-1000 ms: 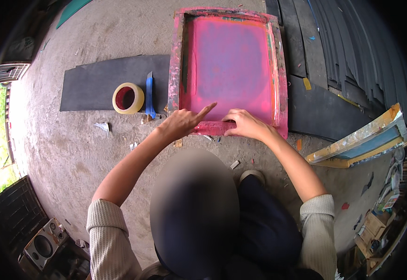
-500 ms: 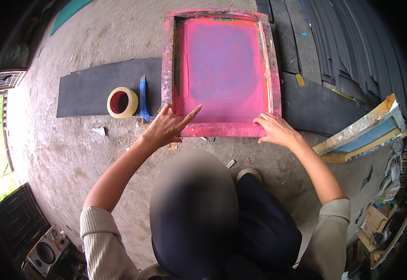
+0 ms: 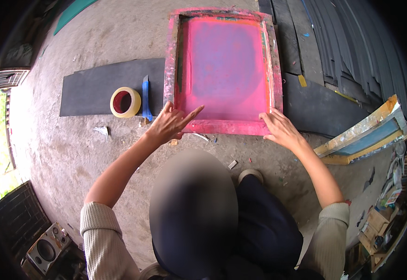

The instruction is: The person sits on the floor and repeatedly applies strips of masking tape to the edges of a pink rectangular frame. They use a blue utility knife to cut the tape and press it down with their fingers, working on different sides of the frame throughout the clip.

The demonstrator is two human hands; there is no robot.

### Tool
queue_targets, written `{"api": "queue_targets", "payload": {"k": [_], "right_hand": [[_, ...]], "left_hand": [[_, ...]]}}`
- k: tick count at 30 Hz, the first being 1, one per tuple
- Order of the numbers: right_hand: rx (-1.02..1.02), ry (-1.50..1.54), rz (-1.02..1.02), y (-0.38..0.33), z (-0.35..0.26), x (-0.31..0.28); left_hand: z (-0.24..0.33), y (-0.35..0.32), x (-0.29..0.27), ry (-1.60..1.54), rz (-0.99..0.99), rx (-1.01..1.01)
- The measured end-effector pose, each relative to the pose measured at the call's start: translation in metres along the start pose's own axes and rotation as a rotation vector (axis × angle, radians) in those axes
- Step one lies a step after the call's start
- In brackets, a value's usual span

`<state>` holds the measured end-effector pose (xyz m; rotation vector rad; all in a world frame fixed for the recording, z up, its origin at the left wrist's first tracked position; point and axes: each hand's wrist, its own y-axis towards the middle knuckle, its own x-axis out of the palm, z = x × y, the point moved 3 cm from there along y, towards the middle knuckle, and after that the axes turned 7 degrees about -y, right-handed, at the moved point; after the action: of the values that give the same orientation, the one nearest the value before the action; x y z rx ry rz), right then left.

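Observation:
A screen-printing frame [image 3: 234, 126] lies in front of me, its wooden border stained pink. The mesh [image 3: 224, 60] inside is purple in the middle and pink around. At the near left corner, my left hand [image 3: 167, 123] is wrapped over the border, its index finger stretched out above the mesh. My right hand [image 3: 280, 128] grips the near right corner, fingertips over the inner edge and thumb against the near side. The fingers' undersides are hidden. Left of the frame, a roll of clear tape [image 3: 134, 107] and a blue utility knife [image 3: 146, 100] lie on a black sheet [image 3: 89, 88].
Another printing frame [image 3: 362, 147] leans at the right, with a blue mesh. Long dark strips [image 3: 353, 51] are stacked at the far right. Small scraps lie on the concrete floor [image 3: 119, 158]. A speaker [image 3: 47, 247] stands at the lower left.
My right hand has shifted slightly right along the near border to the corner. My left hand keeps its grip. The whole view has drifted a little, moving the scene right.

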<state>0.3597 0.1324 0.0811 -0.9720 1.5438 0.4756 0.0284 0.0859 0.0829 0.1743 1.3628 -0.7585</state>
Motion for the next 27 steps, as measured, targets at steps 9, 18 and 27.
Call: {"api": "queue_targets", "payload": {"k": [9,18,27], "right_hand": [[0.150,0.308,0.269,-0.020,0.003,-0.028],[0.088,0.286,0.363,-0.017,0.001,-0.018],[-0.043,0.110,0.443,-0.028,0.001,-0.008]], "left_hand": [[-0.016,-0.034,-0.020,-0.461,0.425,-0.047],[-0.012,-0.024,-0.012,-0.382,0.453,0.121],[-0.008,-0.026,-0.005,-0.250,0.434,0.240]]}}
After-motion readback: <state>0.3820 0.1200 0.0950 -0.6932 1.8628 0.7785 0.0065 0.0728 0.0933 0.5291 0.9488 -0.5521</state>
